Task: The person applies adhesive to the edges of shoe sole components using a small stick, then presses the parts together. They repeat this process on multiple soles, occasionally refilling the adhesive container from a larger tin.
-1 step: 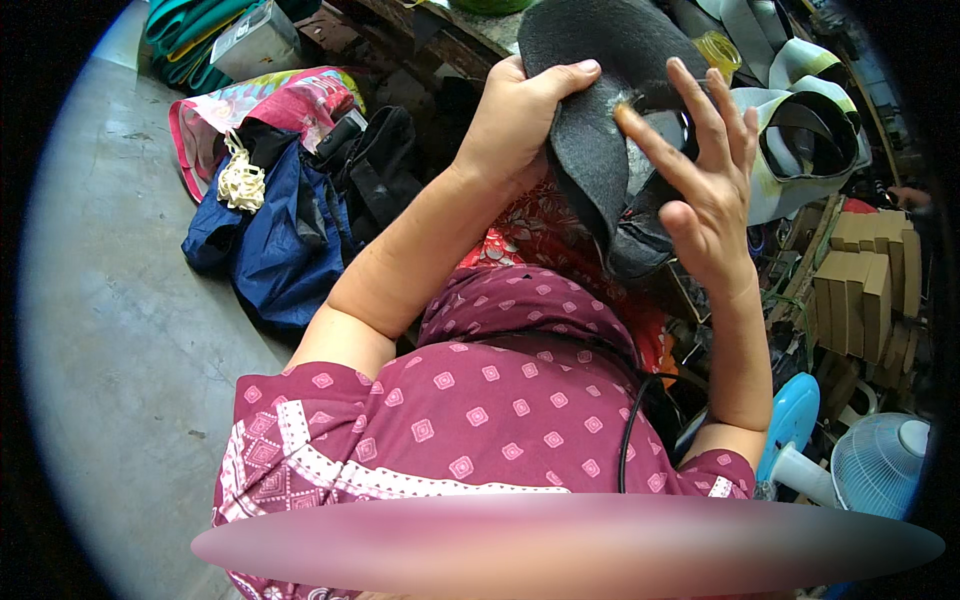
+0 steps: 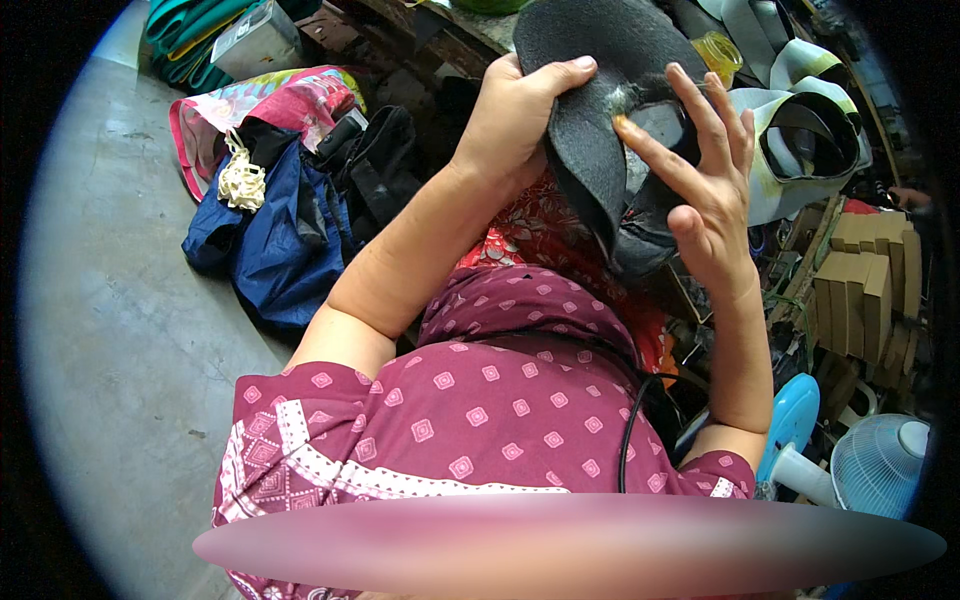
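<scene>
A black, fuzzy piece of sheet material with curved, flared edges, shaped like a shoe upper (image 2: 590, 160), is held up in front of me. My left hand (image 2: 515, 115) grips its left side, thumb on top and the other fingers hidden behind it. A shiny whitish smear (image 2: 618, 100) lies near the piece's opening, where a greyish inside shows. My right hand (image 2: 705, 165) has its fingers spread. Its index fingertip, stained yellow-brown, touches the piece just below the smear. A small yellow container (image 2: 718, 55) stands just beyond my right fingers.
Rolled light-grey sheets (image 2: 805, 150) lie at the right, above stacked brown cardboard pieces (image 2: 855, 285). A fan (image 2: 880, 465) and a blue round stool-like object (image 2: 795, 415) are at lower right. Blue and black bags (image 2: 285, 230) sit on the grey floor (image 2: 120, 330) at left.
The black piece has shifted slightly left in my left hand's grip. My right index fingertip has slid a little down along it, leaving more of the smear showing.
</scene>
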A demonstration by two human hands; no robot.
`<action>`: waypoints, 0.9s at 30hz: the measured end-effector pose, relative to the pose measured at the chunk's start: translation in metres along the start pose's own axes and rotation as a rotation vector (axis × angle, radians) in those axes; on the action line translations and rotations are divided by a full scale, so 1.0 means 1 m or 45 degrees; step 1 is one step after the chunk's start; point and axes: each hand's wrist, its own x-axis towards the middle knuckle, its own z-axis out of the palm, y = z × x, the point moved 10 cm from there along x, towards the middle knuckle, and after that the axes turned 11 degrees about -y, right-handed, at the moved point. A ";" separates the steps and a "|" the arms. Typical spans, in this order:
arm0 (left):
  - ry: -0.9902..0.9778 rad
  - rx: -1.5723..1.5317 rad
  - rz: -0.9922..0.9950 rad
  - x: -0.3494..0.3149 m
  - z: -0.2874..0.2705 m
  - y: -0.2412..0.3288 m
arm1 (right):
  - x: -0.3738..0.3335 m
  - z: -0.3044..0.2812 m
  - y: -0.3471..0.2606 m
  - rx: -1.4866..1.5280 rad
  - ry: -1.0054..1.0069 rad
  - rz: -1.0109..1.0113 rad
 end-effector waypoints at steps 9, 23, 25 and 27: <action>-0.085 -0.031 0.032 0.009 0.009 -0.002 | 0.007 0.006 0.011 -0.216 0.036 0.085; -0.445 0.203 -0.186 0.023 0.033 0.001 | 0.020 -0.036 0.087 1.107 0.354 0.241; -0.345 0.197 0.074 0.024 0.028 0.018 | 0.018 -0.040 0.095 1.178 0.447 0.269; -0.375 0.493 0.007 0.011 0.023 0.013 | 0.017 -0.043 0.106 1.270 0.514 0.305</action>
